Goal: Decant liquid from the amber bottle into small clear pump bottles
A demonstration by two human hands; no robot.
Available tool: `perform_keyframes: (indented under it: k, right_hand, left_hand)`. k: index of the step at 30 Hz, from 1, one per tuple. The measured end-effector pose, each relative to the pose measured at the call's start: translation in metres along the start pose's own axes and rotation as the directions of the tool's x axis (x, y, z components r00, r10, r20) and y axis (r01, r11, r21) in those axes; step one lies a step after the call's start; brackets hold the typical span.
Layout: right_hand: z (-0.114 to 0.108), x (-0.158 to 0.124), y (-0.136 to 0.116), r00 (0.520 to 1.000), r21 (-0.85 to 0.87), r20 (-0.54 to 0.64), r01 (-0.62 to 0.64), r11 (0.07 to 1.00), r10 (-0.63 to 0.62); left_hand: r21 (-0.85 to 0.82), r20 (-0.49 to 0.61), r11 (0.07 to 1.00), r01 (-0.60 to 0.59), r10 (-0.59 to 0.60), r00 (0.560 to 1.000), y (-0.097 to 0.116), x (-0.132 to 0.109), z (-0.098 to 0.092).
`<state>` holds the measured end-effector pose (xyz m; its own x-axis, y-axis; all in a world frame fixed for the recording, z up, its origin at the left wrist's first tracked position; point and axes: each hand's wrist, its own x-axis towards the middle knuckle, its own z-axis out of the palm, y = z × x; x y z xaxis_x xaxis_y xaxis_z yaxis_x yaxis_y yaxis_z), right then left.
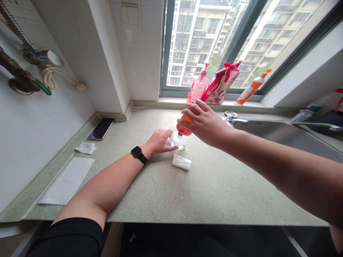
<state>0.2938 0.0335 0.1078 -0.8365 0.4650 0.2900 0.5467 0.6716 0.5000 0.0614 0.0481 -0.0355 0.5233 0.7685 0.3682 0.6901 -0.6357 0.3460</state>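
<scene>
My right hand (200,121) is wrapped round an orange bottle (184,126), which is tipped with its neck down. Directly below that neck stands a small clear container (180,140), its opening touching or nearly touching the bottle. The thumb and fingers of my left hand (162,141) close round the container's left side, steadying it on the counter. A folded white tissue (181,162) lies just in front of the container. Whether liquid is flowing cannot be made out.
Speckled green counter (187,192); phone (101,129), crumpled tissue (86,147) and white sheet (66,181) at left. Pink pump bottle (197,87), red bag (221,84) and orange-white bottle (252,89) stand by the window. Sink (268,134) at right.
</scene>
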Motion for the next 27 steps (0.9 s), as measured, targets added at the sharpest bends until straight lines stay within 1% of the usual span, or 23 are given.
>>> perform_keyframes:
  k: [6,11,15,27]
  right_hand:
    - [-0.002,0.004,-0.001,1.0,-0.047,0.022,0.003,0.999,-0.002]
    - [-0.002,0.006,-0.001,1.0,-0.03,0.019,0.014,0.999,-0.013]
    - [-0.002,0.007,-0.002,1.0,-0.048,0.011,0.016,0.999,-0.015]
    - [-0.004,0.011,-0.004,0.999,-0.119,0.014,0.038,0.992,-0.037]
  left_hand:
    - [0.008,-0.002,1.0,-0.003,0.003,1.0,0.0,0.0,0.0]
    - [0.009,0.006,1.0,0.005,-0.005,1.0,-0.001,0.0,0.001]
    - [0.006,0.002,1.0,0.012,-0.012,1.0,-0.002,0.001,0.002]
    - [-0.012,0.004,1.0,-0.015,0.015,1.0,0.0,0.001,0.0]
